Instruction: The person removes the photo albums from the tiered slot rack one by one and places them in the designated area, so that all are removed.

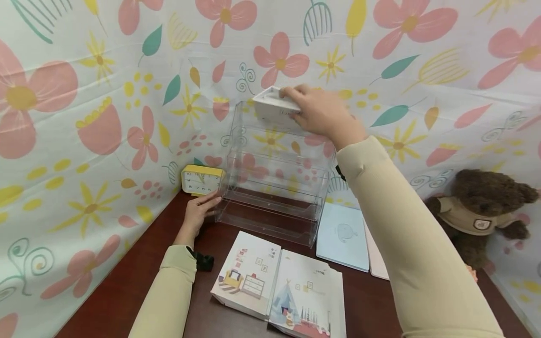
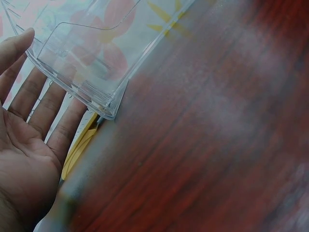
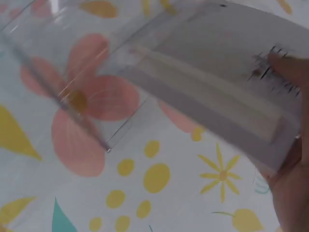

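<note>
The right hand (image 1: 323, 112) is gripping a white box (image 1: 272, 107), fingers curled over its top, and holding it at the top tier of the clear acrylic tiered rack (image 1: 270, 188), where it is not yet settled. The left hand (image 1: 198, 213) is lying with fingers straight and relaxed against the rack's lower left corner beside the yellow alarm clock (image 1: 200, 180), steadying it. By my reading the filling is only beginning: the lower tiers are looking bare, while two illustrated books (image 1: 281, 286) and a pale blue notebook (image 1: 343, 236) are lying on the dark wooden table (image 1: 127, 286).
</note>
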`<state>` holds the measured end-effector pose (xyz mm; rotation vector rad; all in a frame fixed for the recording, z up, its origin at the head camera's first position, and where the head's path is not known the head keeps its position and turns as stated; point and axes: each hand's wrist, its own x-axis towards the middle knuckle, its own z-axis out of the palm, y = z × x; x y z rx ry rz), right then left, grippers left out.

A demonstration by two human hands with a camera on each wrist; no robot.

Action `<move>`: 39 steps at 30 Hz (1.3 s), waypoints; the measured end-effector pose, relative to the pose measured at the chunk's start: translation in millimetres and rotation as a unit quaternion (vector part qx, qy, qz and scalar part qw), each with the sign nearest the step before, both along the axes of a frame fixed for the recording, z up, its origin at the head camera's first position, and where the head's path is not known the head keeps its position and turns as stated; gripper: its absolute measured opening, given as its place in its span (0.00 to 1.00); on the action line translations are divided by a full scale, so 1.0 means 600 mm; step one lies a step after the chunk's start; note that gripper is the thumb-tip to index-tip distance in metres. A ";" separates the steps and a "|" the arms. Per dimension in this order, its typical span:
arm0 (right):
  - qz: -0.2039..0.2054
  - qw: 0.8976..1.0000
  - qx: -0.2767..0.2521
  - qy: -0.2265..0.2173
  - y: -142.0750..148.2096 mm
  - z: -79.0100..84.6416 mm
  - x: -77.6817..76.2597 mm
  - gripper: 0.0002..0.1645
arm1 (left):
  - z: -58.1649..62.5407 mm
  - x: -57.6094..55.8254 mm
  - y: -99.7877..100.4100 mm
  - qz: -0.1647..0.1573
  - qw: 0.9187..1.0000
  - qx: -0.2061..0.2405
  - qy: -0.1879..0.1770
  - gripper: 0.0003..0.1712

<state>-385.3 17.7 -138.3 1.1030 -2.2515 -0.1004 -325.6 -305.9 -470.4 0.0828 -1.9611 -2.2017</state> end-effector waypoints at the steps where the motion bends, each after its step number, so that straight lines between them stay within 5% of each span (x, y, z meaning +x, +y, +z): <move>1: 0.015 1.000 0.012 -0.006 0.002 -0.008 0.001 0.28 | 0.000 0.000 -0.001 -0.002 1.000 0.000 0.001 0.31; 5: 0.070 0.996 0.047 0.013 0.010 -0.043 0.004 0.33 | -0.003 -0.003 0.000 -0.004 1.000 -0.007 0.006 0.31; 9: 0.068 0.996 0.049 0.026 0.015 -0.067 0.014 0.37 | -0.008 -0.003 0.002 0.003 1.000 -0.011 0.015 0.32; 14: 0.082 0.993 -0.009 0.087 0.022 -0.073 0.030 0.30 | -0.007 -0.002 -0.001 0.007 1.000 -0.009 0.015 0.33; 20: 0.133 0.976 -0.092 0.147 0.036 -0.077 0.067 0.29 | -0.006 -0.005 -0.012 0.012 1.000 -0.004 0.014 0.33; 28: 0.188 0.955 -0.160 0.163 0.070 -0.106 0.133 0.23 | -0.005 -0.006 -0.016 0.007 1.000 -0.016 0.001 0.34; 39: 0.204 0.956 -0.180 0.108 0.133 -0.158 0.194 0.21 | -0.004 -0.006 -0.024 0.007 1.000 -0.023 0.003 0.34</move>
